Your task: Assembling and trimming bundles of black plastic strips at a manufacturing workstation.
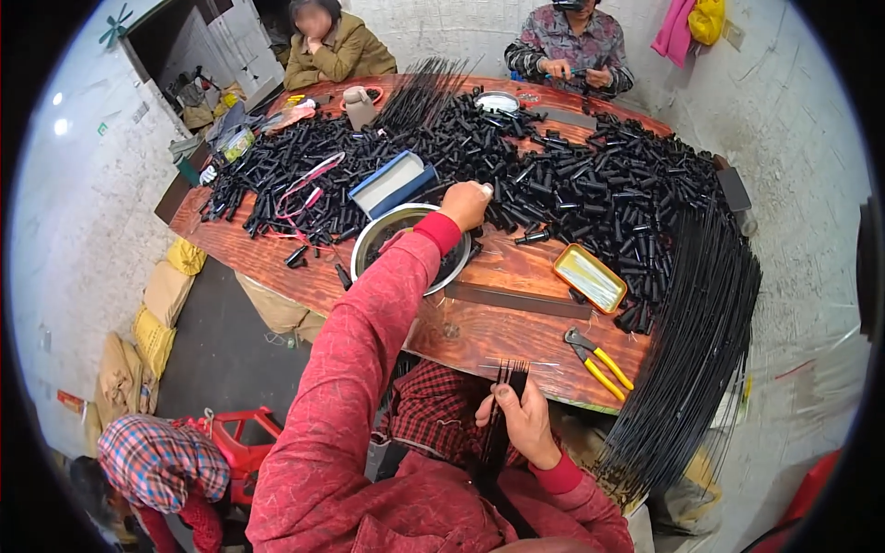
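Note:
My left hand (466, 205) reaches over the right rim of a round metal bowl (359, 251), at the edge of a heap of short black tubes (590, 189). Its fingers are curled closed, and whatever they may hold is hidden. The forearm in its red sleeve covers part of the bowl. Close to my body, below the table's front edge, my right hand (525, 422) grips a bundle of thin black rods (496, 438). The rods' upper ends spread apart like a comb, beside thin pale wires (535, 363) at the table edge.
Yellow-handled nippers (599, 361), a yellow tin (563, 265), a dark flat bar (516, 300) and a blue box (419, 177) lie on the wooden table (470, 341). Long black rods (691, 369) hang over its right edge. Two people sit opposite; another bends at lower left beside a red stool (244, 429).

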### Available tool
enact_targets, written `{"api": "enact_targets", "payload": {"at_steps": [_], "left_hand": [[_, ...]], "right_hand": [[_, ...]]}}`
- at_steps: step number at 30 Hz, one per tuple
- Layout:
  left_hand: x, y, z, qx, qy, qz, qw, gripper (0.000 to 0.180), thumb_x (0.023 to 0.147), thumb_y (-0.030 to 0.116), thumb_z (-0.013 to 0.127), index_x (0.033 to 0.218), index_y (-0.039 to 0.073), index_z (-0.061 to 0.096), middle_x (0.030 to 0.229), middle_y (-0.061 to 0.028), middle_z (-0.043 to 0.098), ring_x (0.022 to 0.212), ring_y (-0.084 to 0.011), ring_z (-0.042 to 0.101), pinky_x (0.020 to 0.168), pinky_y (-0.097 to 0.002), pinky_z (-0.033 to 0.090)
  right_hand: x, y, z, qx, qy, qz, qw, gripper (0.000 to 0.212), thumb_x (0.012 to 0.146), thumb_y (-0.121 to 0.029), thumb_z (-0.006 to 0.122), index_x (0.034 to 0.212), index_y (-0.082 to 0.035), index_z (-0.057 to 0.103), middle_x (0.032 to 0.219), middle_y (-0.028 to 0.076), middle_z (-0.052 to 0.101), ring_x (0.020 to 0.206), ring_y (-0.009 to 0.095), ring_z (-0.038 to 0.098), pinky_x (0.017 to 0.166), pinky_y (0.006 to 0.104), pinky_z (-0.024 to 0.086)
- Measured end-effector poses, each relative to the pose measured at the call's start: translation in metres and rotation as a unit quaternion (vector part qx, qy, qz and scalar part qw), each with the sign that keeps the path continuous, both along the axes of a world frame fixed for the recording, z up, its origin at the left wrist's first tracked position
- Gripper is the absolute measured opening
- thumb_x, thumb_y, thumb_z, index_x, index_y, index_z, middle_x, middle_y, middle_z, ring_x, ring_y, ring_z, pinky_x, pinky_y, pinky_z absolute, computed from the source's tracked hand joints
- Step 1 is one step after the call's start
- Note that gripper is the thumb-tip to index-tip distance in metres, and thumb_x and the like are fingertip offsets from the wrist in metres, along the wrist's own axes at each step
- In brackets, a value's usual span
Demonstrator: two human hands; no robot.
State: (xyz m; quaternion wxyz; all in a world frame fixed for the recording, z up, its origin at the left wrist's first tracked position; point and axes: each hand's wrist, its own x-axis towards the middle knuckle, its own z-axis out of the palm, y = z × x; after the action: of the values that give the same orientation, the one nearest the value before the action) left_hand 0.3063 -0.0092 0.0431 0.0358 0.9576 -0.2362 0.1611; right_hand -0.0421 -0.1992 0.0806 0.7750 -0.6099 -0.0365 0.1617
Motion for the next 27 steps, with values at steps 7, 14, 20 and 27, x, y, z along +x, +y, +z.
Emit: {"api": "enact_targets", "payload": {"at_steps": [7,14,20,27], "left_hand": [[-0.019,-0.012,0.018,0.08,0.069,-0.024,0.994,0.021,0.069,0.017,0.07,0.09,0.017,0.073,0.089,-0.0107,0.072,0.084,-0.0311,0.07,0.068,-0.0417,0.056],[-0.029,-0.014,0.006,0.088,0.049,-0.053,0.993,0.013,0.07,0.019,0.069,0.081,0.018,0.075,0.088,-0.0079,0.072,0.079,-0.0278,0.071,0.064,-0.0416,0.056],[-0.047,-0.023,-0.009,0.089,-0.07,-0.085,0.99,0.015,0.07,0.024,0.069,0.077,0.012,0.073,0.079,-0.0101,0.067,0.075,-0.0288,0.068,0.064,-0.0409,0.055],[-0.083,-0.038,0.015,-0.15,0.061,-0.122,0.979,0.02,0.075,0.023,0.066,0.083,0.005,0.073,0.076,-0.0168,0.068,0.072,-0.0313,0.068,0.066,-0.0438,0.054]], "right_hand": [[-0.002,0.0,0.001,0.004,-0.017,0.004,1.0,0.036,0.103,-0.032,0.05,0.107,0.003,0.046,0.074,0.015,0.064,0.065,0.02,0.064,0.064,0.0321,0.054],[-0.008,0.007,0.004,-0.001,-0.027,0.007,1.0,0.035,0.103,-0.032,0.05,0.107,0.003,0.046,0.073,0.014,0.063,0.065,0.02,0.064,0.064,0.0315,0.054],[-0.016,0.005,0.005,-0.002,-0.04,0.012,0.999,0.035,0.103,-0.032,0.049,0.106,0.002,0.046,0.073,0.014,0.063,0.065,0.019,0.063,0.064,0.0311,0.054],[-0.033,0.001,0.003,-0.016,-0.026,-0.009,0.999,0.034,0.102,-0.032,0.05,0.106,0.001,0.047,0.073,0.013,0.063,0.064,0.019,0.063,0.064,0.0307,0.053]]}}
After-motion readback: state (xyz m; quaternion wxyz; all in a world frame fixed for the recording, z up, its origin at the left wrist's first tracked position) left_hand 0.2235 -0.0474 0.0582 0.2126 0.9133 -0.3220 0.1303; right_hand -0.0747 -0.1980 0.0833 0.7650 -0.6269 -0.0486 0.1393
